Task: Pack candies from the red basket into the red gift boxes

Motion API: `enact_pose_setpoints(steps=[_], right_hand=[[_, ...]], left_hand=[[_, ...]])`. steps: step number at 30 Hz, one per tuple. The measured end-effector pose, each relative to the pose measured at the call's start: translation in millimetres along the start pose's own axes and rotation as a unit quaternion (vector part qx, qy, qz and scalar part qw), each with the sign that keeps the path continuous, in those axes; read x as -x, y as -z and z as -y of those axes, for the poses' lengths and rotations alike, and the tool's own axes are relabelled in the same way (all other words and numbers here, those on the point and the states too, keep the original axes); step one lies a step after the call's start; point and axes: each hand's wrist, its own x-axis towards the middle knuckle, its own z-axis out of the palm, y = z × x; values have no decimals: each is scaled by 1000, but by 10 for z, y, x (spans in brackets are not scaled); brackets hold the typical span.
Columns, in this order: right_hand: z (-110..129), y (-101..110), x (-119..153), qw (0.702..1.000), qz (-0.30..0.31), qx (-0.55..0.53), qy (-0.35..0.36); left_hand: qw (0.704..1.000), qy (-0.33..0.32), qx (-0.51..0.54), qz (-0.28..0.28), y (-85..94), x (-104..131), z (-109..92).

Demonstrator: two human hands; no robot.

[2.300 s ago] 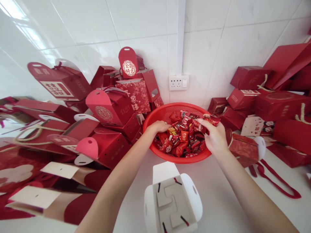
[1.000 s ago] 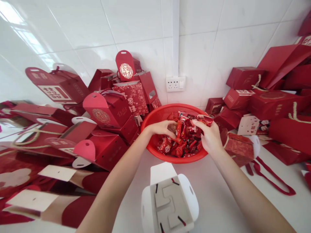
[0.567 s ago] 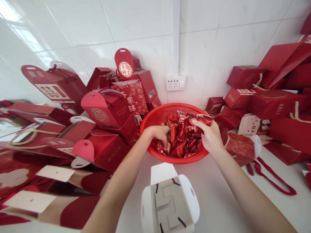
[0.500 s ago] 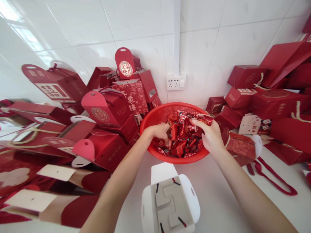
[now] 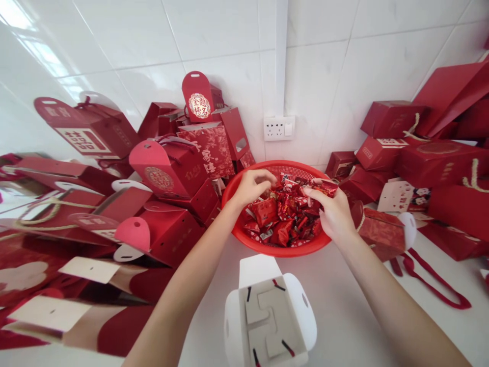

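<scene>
Right hand [image 5: 335, 211] — thumb and fingers clamped on a few red packets [image 5: 324, 186], over the right side of the red basket [image 5: 282, 252]. Left hand [image 5: 250, 188] above the basket's left side, thumb and index apart, a gap between the tips. Basket sits toward the counter [image 5: 338, 298]'s back edge, loaded with red-wrapped sweets [image 5: 284, 233]. White-lined box [image 5: 303, 308], flaps spread, toward the front edge — bare bottom panels visible. Red gift boxes [image 5: 179, 171] crowd the left side.
</scene>
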Motion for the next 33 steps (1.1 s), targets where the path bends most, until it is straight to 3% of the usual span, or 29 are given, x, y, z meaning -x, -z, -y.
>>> enact_pose_setpoints(steps=[2,3,4,5,7,9,12,18,33], right_hand=[[8,-9,6,1000,-1,-4,-3],[10,-12,7,1000,0,-3,-1],[11,-14,7,1000,2,2,2],[11,-15,6,1000,4,6,6],[9,-12,2,1000,5,9,11],[6,-7,-2,1000,1,9,7],[1,2,-6,1000,1,19,5],[-8,2,1,1000,-2,18,18],[3,-6,27,999,17,37,24]], left_hand=[[970,37,79,228,1,35,-61],[944,65,74,314,-11,43,-73],[928,90,50,359,-30,43,-70],[926,107,16,361,-52,34,-54],[946,112,-46,299,-92,2,5],[960,95,-88,247,-110,-35,72],[963,64,-147,219,-106,-63,135],[937,33,-218,271,-193,-70,139],[893,21,-347,284,-266,-52,-11]])
